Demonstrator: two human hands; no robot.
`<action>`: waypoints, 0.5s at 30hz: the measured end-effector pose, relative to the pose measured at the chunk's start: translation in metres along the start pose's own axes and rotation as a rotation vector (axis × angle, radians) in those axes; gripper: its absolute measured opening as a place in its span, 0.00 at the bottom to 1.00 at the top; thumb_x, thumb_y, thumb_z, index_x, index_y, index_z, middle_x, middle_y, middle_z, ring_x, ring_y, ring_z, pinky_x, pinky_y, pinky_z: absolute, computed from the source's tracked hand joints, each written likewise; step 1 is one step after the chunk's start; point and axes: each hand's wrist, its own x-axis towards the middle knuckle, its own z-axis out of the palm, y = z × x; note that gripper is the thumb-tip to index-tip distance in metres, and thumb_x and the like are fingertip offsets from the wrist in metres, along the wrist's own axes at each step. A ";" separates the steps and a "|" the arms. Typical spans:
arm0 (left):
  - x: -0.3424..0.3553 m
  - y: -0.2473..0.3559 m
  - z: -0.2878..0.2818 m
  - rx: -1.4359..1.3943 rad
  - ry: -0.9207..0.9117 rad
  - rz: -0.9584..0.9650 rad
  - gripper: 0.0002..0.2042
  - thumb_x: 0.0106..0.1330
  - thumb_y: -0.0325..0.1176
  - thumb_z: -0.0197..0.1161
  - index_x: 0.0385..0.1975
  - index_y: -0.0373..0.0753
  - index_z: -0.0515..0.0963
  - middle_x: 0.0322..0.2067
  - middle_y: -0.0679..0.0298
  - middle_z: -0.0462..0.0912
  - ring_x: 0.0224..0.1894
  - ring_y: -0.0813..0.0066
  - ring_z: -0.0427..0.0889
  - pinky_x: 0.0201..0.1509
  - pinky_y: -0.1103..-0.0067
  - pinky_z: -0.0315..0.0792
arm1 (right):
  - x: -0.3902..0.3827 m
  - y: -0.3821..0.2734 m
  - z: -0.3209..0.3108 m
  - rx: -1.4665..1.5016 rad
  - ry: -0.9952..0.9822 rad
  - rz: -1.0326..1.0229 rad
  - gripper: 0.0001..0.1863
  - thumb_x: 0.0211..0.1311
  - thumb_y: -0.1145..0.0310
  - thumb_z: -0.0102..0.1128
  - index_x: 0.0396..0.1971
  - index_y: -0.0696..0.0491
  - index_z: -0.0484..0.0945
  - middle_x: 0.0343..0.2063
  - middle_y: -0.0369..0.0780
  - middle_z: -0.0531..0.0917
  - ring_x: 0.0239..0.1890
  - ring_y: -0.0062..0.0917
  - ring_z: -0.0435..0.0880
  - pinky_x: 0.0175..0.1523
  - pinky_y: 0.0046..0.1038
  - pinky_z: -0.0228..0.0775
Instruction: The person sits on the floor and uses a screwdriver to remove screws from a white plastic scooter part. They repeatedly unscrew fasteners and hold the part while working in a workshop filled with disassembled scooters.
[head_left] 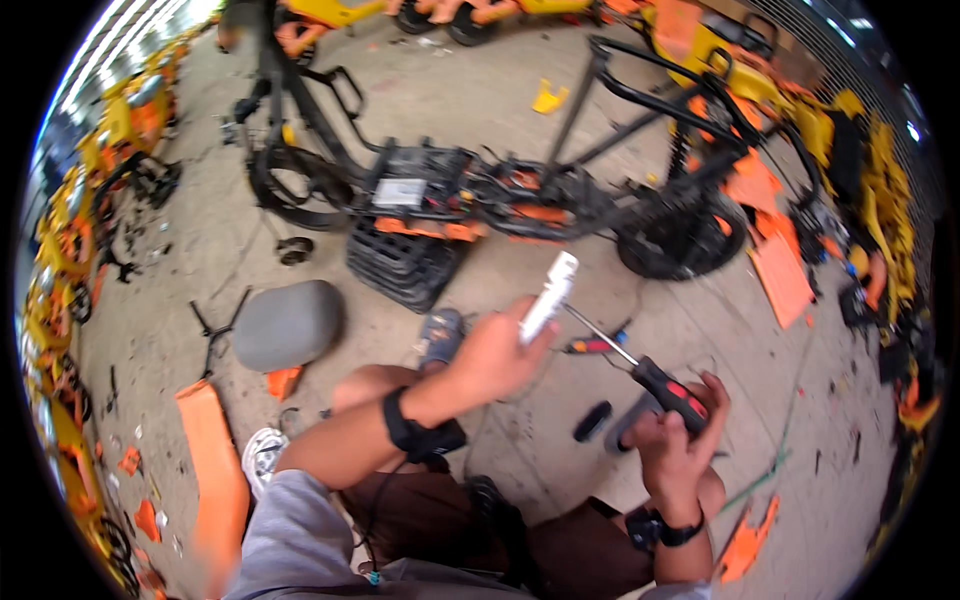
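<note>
My left hand (488, 352) is closed around a narrow white piece (550, 297), held up in front of me; its exact kind does not show. In my right hand (680, 445) is a screwdriver (672, 394) with a black and red handle. Its metal shaft points up and left, and the tip is close to the white piece; whether they touch I cannot tell. Beyond my hands stands a stripped black scooter frame (640, 125) with two wheels and exposed wiring in the middle.
On the floor lie a red and black hand tool (592, 346), a small black part (593, 421) and a grey seat (288, 325). A long orange panel (213, 450) lies at left, another orange panel (782, 280) at right. Yellow and orange scooters (65, 240) line the left side.
</note>
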 end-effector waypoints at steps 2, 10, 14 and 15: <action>0.001 -0.007 0.000 -0.027 0.003 0.030 0.12 0.69 0.36 0.61 0.44 0.34 0.76 0.23 0.46 0.79 0.27 0.44 0.81 0.32 0.64 0.74 | -0.001 -0.007 0.004 0.119 0.039 0.052 0.27 0.68 0.70 0.57 0.64 0.56 0.60 0.44 0.41 0.74 0.29 0.15 0.73 0.31 0.17 0.67; 0.004 0.000 -0.001 -0.034 -0.059 -0.052 0.11 0.71 0.36 0.61 0.38 0.32 0.75 0.23 0.64 0.80 0.25 0.81 0.74 0.29 0.78 0.69 | 0.006 -0.005 0.009 0.111 0.056 -0.082 0.25 0.70 0.68 0.55 0.62 0.58 0.60 0.32 0.38 0.76 0.26 0.14 0.73 0.31 0.16 0.65; 0.004 0.000 -0.001 -0.026 -0.056 -0.043 0.11 0.71 0.35 0.60 0.38 0.32 0.75 0.23 0.64 0.79 0.24 0.82 0.73 0.28 0.79 0.69 | 0.001 -0.002 0.000 0.175 -0.003 0.101 0.29 0.67 0.70 0.57 0.64 0.58 0.58 0.41 0.40 0.74 0.33 0.16 0.74 0.36 0.16 0.67; 0.004 0.000 -0.001 -0.029 -0.054 -0.039 0.11 0.71 0.35 0.60 0.38 0.32 0.75 0.23 0.65 0.79 0.24 0.82 0.73 0.27 0.79 0.68 | -0.001 -0.002 -0.002 0.206 0.014 0.147 0.28 0.67 0.70 0.56 0.64 0.58 0.58 0.41 0.40 0.74 0.33 0.16 0.74 0.36 0.16 0.67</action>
